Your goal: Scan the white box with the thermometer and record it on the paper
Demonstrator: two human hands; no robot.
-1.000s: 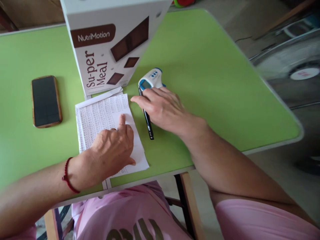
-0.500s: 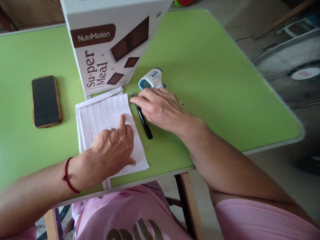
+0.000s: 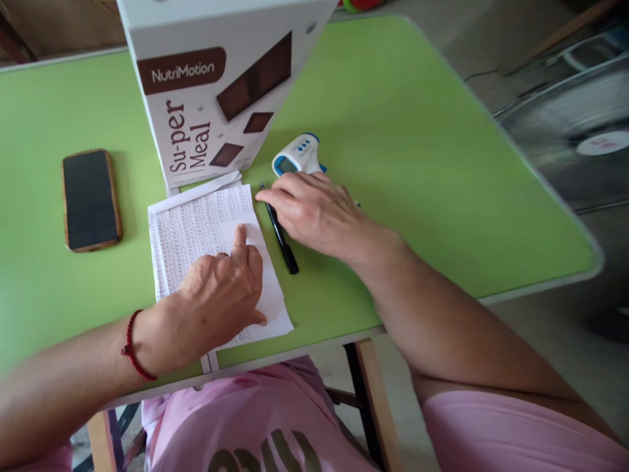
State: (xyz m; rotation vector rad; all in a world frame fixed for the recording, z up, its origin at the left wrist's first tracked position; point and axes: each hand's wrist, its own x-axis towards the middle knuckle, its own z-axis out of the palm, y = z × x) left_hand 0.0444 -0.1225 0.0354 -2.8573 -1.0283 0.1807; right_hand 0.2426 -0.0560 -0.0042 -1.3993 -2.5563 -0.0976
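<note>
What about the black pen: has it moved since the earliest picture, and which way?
Yes: the black pen has shifted left, its upper end now nearer the paper.

The box point(image 3: 216, 98) blocks the way beyond the paper point(image 3: 206, 223), while the table point(image 3: 417, 164) offers open room rightward.

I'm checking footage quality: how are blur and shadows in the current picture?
Head view: large lettering on the box clear, writing on the paper too small to read; fan hazy at the right edge; faint shadow beside the phone.
</note>
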